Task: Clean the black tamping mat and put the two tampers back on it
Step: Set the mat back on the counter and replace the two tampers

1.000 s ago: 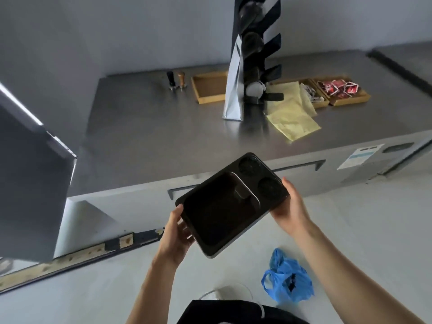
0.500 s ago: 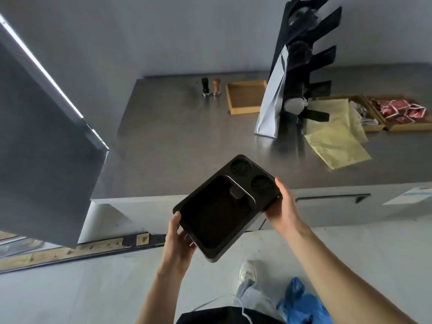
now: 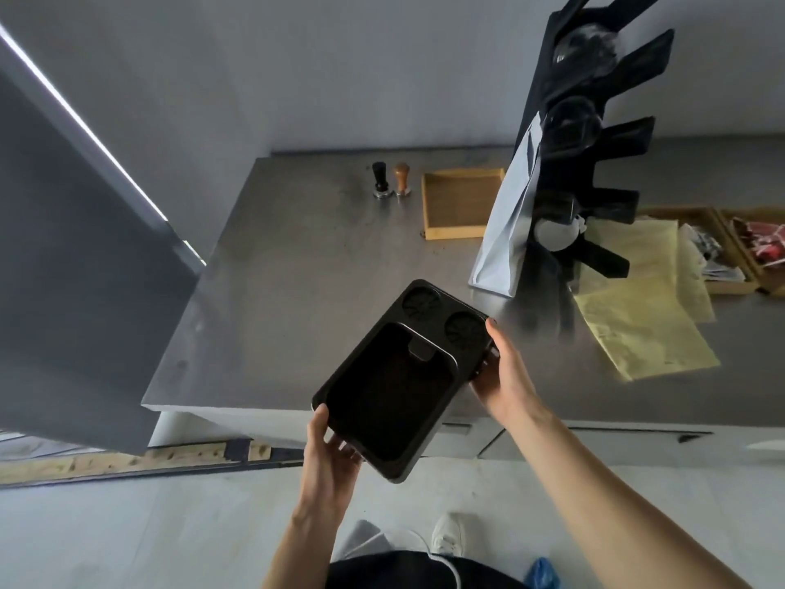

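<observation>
Steel counter (image 3: 297, 265) fills the scene; both hands hold the mat over its near edge, partly past it above the floor (image 3: 148, 525).

Dark grey panel (image 3: 76, 291) well off to the left of the grip, tall, slanting up out of view.

Black cup rack (image 3: 590, 133) stands up and to the right of the grip, a pale paper bag (image 3: 505, 231) leaning against its left side. Yellow sheets (image 3: 641, 320) lie right of the right hand, on the counter.

Black tamping mat (image 3: 395, 384) tilted, long axis running from the left hand up to the far right. Big rectangular recess on the near part, two round wells at the far end, empty.

Wooden tray (image 3: 458, 206) sits beyond the mat's far end, empty, near the wall.

Right hand (image 3: 505, 376) clamped on the mat's right edge near the round wells, thumb on top, fingers underneath. Left hand (image 3: 331, 457) clamped on the near-left corner, thumb along the rim, fingers curled under.

Two tampers stand well beyond the grip, upright and just beside each other, left of the wooden tray: black-handled tamper (image 3: 380, 180) on the left, wood-handled tamper (image 3: 401, 180) on the right. Both are apart from the mat.
</observation>
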`<state>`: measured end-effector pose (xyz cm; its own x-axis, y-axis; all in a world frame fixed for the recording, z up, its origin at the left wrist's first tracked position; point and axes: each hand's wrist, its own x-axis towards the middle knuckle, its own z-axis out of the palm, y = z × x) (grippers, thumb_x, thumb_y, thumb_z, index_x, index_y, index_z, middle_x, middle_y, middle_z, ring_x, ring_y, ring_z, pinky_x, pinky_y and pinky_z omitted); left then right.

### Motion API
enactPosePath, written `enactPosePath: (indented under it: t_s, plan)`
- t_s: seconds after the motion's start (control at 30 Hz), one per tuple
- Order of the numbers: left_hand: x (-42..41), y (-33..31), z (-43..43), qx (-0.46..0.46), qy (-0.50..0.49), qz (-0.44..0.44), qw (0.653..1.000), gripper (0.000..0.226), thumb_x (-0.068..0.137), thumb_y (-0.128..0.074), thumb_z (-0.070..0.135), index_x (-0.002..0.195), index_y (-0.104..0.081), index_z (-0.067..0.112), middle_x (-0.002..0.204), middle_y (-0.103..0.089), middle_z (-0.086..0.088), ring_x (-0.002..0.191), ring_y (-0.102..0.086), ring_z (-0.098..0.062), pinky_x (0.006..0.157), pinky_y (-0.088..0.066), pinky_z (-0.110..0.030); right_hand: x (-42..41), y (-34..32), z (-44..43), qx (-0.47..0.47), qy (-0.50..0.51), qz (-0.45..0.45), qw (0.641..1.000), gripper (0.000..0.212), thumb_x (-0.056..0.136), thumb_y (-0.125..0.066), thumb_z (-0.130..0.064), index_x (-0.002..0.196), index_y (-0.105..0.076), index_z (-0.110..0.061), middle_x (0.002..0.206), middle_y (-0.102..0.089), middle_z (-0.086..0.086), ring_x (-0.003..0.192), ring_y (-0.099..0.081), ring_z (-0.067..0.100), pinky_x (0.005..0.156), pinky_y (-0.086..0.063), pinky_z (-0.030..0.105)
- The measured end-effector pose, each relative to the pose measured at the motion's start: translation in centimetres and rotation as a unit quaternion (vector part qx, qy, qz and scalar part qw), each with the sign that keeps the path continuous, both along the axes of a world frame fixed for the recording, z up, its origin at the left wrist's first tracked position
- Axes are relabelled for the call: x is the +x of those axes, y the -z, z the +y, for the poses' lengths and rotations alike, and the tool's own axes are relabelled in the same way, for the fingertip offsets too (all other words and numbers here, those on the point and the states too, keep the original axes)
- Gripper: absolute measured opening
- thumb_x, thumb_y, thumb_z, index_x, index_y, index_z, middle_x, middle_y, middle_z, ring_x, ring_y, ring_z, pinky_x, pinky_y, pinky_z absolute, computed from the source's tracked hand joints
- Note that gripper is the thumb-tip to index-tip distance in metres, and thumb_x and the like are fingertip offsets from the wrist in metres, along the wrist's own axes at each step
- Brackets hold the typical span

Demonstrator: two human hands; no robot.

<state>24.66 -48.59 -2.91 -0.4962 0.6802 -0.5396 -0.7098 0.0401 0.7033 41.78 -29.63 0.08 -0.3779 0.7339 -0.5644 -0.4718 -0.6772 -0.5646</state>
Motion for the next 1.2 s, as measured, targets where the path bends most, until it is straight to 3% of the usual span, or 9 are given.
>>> enactPosePath:
  t_s: [0.1, 0.2, 0.37, 0.5, 0.63, 0.77, 0.93, 1.07, 1.2]
  plan:
    - [0.0, 0.2, 2.0, -0.011, -0.010, -0.011, 1.000, 0.031, 0.092, -0.055, 0.040, 0.102, -0.072, 0.017, 0.083, -0.063, -0.007, 0.074, -0.059, -0.023, 0.066, -0.049, -0.038, -0.9, 0.4, 1.1, -0.014, -0.015, -0.009, 1.000, 0.047, 0.090, -0.068, -0.034, 0.126, -0.062, -0.005, 0.097, -0.072, 0.009, 0.077, -0.069, 0.019, 0.067, -0.055, 0.029]
    - [-1.0, 0.3, 4.0, -0.008, -0.010, -0.025, 1.000, 0.030, 0.096, -0.052, 0.033, 0.115, -0.065, 0.014, 0.100, -0.065, -0.013, 0.091, -0.060, -0.028, 0.085, -0.046, -0.043, -2.6, 1.1, 1.6, -0.012, -0.039, -0.009, 0.999, 0.035, 0.088, -0.071, -0.024, 0.118, -0.061, -0.007, 0.094, -0.070, 0.011, 0.078, -0.069, 0.022, 0.074, -0.053, 0.034]
    - [-4.0, 0.7, 6.9, 0.005, -0.009, -0.038, 0.999, 0.048, 0.086, -0.058, 0.031, 0.128, -0.057, 0.009, 0.108, -0.065, -0.018, 0.098, -0.062, -0.031, 0.090, -0.048, -0.045, -6.2, 1.9, 2.8, 0.013, -0.060, -0.034, 0.998, 0.039, 0.088, -0.071, -0.022, 0.125, -0.063, -0.015, 0.116, -0.072, 0.015, 0.103, -0.068, 0.029, 0.091, -0.049, 0.042]
    - [-8.5, 2.5, 9.6, 0.007, -0.013, -0.091, 0.996, 0.031, 0.097, -0.050, 0.024, 0.123, -0.061, 0.011, 0.108, -0.070, -0.016, 0.094, -0.067, -0.031, 0.081, -0.057, -0.043, -10.3, 2.1, 4.7, 0.020, -0.061, -0.068, 0.996, 0.053, 0.084, -0.074, -0.025, 0.135, -0.057, -0.023, 0.120, -0.072, 0.012, 0.099, -0.070, 0.026, 0.082, -0.052, 0.039]
    - [-13.1, 3.0, 12.9, 0.011, 0.014, -0.111, 0.994, 0.028, 0.091, -0.056, 0.020, 0.117, -0.063, 0.012, 0.109, -0.069, -0.016, 0.089, -0.071, -0.029, 0.072, -0.061, -0.040, -14.4, 2.7, 5.9, 0.005, -0.068, -0.104, 0.992, 0.064, 0.077, -0.078, -0.030, 0.136, -0.055, -0.024, 0.119, -0.073, 0.010, 0.102, -0.072, 0.029, 0.074, -0.056, 0.038]
    - [-16.6, 3.4, 15.7, 0.020, 0.042, -0.098, 0.994, 0.046, 0.077, -0.066, 0.019, 0.122, -0.061, 0.012, 0.111, -0.070, -0.017, 0.095, -0.072, -0.032, 0.073, -0.060, -0.043, -17.9, 3.0, 7.4, 0.009, -0.058, -0.130, 0.990, 0.063, 0.075, -0.078, -0.033, 0.134, -0.056, -0.024, 0.114, -0.075, 0.004, 0.100, -0.073, 0.025, 0.070, -0.058, 0.035]
    - [-19.6, 5.0, 17.9, 0.018, 0.054, -0.123, 0.991, 0.041, 0.078, -0.066, 0.016, 0.118, -0.066, 0.014, 0.115, -0.070, -0.018, 0.101, -0.071, -0.038, 0.074, -0.060, -0.044, -20.8, 3.7, 9.5, 0.003, -0.062, -0.182, 0.981, 0.049, 0.083, -0.075, -0.033, 0.129, -0.058, -0.027, 0.112, -0.075, 0.000, 0.099, -0.073, 0.023, 0.072, -0.060, 0.037]
    - [-20.4, 5.3, 19.4, 0.027, 0.061, -0.119, 0.991, 0.051, 0.075, -0.073, 0.020, 0.126, -0.065, 0.016, 0.121, -0.070, -0.017, 0.109, -0.069, -0.039, 0.080, -0.059, -0.045, -21.3, 4.4, 11.3, -0.001, -0.069, -0.202, 0.977, 0.048, 0.084, -0.073, -0.034, 0.129, -0.057, -0.028, 0.119, -0.072, 0.002, 0.106, -0.070, 0.026, 0.076, -0.059, 0.038]
    - [-20.4, 5.6, 21.7, 0.012, 0.058, -0.113, 0.992, 0.055, 0.079, -0.067, 0.016, 0.134, -0.059, 0.014, 0.131, -0.064, -0.021, 0.120, -0.062, -0.041, 0.100, -0.050, -0.052, -21.2, 5.1, 13.7, -0.011, -0.076, -0.204, 0.976, 0.042, 0.083, -0.073, -0.031, 0.123, -0.060, -0.030, 0.117, -0.072, 0.001, 0.107, -0.069, 0.026, 0.073, -0.061, 0.038]
